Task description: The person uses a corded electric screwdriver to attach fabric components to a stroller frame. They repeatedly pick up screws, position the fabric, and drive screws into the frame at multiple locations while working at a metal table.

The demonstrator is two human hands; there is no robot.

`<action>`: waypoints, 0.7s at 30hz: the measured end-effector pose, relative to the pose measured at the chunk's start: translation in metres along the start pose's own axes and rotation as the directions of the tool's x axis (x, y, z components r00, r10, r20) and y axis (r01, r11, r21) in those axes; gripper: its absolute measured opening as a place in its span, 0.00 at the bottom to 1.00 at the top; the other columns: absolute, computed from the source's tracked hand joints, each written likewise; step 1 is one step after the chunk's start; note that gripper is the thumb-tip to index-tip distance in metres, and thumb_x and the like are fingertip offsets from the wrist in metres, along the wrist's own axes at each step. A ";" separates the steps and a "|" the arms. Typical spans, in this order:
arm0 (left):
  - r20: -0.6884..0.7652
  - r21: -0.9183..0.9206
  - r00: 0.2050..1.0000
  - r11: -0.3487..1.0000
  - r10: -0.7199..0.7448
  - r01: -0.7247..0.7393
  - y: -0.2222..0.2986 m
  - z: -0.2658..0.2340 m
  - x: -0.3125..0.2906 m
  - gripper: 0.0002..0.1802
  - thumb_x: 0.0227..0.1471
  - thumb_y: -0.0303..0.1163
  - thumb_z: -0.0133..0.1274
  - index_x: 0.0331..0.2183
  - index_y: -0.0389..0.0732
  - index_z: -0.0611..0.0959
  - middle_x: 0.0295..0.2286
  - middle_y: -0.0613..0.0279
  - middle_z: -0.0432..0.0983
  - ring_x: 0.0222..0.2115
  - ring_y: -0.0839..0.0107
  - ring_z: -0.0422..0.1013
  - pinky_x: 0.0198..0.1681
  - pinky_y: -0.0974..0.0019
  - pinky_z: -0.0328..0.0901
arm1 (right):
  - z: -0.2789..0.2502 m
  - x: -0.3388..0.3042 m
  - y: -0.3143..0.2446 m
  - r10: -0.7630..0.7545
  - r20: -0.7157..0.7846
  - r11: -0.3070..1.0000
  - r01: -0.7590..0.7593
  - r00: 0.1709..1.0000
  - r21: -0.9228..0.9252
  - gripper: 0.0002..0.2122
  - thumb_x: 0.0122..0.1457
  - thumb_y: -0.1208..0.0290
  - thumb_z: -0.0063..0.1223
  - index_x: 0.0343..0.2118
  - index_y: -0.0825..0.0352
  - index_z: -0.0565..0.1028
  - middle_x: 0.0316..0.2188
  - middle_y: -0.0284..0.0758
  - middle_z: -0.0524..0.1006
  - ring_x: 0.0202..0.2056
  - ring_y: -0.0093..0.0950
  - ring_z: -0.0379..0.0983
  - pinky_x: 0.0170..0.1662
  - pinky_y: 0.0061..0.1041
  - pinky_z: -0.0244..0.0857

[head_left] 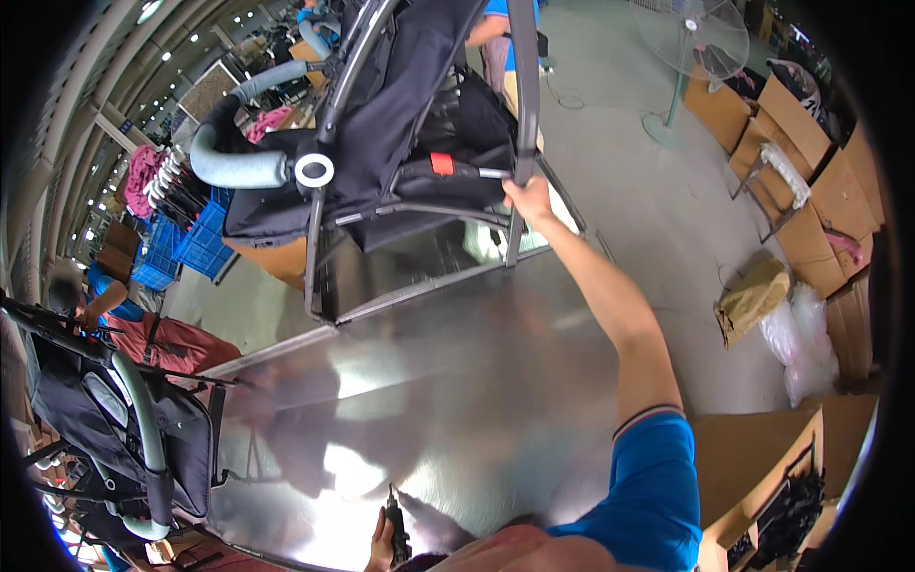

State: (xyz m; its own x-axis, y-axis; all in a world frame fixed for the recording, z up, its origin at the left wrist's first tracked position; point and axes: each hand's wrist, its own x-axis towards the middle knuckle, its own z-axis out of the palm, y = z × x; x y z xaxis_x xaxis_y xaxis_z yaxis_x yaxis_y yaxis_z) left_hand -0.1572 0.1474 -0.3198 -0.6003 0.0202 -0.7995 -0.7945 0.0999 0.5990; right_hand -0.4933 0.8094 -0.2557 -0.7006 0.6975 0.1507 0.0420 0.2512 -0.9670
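The right hand (527, 198) gripped a grey frame tube of the black stroller (400, 143) at the steel tabletop's (457, 381) far edge; the left hand (383, 543) clutched a dark power tool (395, 529) at the near edge; fastening apparently remained.

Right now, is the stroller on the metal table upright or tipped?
Upright: the stroller stands on its frame legs at the table far edge, steadied by the right hand on a frame bar.

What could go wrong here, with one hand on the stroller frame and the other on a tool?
The stroller stands near the far edge of the shiny metal table, steadied only by the right hand on a frame bar; it may tip or slide off. The left hand holds a dark tool low at the near edge, and it might scratch the table.
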 end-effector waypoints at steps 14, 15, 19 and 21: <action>0.065 0.033 0.998 0.999 -0.008 0.006 0.004 0.004 -0.003 0.34 0.67 0.45 0.38 0.68 0.58 0.46 0.24 0.55 0.72 0.14 0.67 0.71 0.15 0.65 0.69 | -0.006 0.034 0.010 -0.046 0.062 0.999 0.046 0.997 -0.001 0.16 0.49 0.60 0.60 0.11 0.65 0.79 0.12 0.35 0.77 0.17 0.26 0.76 0.28 0.27 0.70; 0.048 -0.017 0.999 1.000 -0.015 0.016 0.003 0.004 -0.002 0.34 0.67 0.45 0.39 0.68 0.58 0.47 0.24 0.55 0.72 0.15 0.68 0.70 0.16 0.65 0.69 | -0.005 0.043 0.013 -0.041 0.050 0.999 0.040 0.998 0.019 0.16 0.49 0.59 0.60 0.11 0.65 0.79 0.12 0.35 0.78 0.17 0.26 0.76 0.30 0.26 0.71; 0.019 0.058 1.000 0.998 0.001 -0.002 -0.003 0.009 0.000 0.34 0.67 0.46 0.40 0.68 0.59 0.48 0.25 0.57 0.72 0.17 0.69 0.70 0.17 0.65 0.69 | -0.011 0.034 -0.010 -0.005 0.138 0.992 0.023 0.990 -0.128 0.14 0.54 0.63 0.60 0.18 0.68 0.79 0.15 0.34 0.78 0.21 0.25 0.76 0.30 0.30 0.69; 0.054 0.048 0.998 0.999 0.012 -0.015 0.003 0.009 -0.002 0.33 0.67 0.46 0.40 0.68 0.60 0.48 0.25 0.57 0.71 0.16 0.70 0.70 0.17 0.65 0.69 | -0.014 0.028 0.005 -0.025 0.116 1.000 0.026 0.993 -0.006 0.16 0.55 0.61 0.60 0.17 0.68 0.79 0.17 0.34 0.79 0.22 0.24 0.76 0.32 0.29 0.68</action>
State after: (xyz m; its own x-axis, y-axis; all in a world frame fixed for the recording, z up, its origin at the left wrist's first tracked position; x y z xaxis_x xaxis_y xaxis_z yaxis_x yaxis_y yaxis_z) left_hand -0.1578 0.1564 -0.3169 -0.6041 0.0753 -0.7934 -0.7802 0.1469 0.6080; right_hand -0.5024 0.8396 -0.2534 -0.7795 0.6081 0.1502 0.0282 0.2736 -0.9614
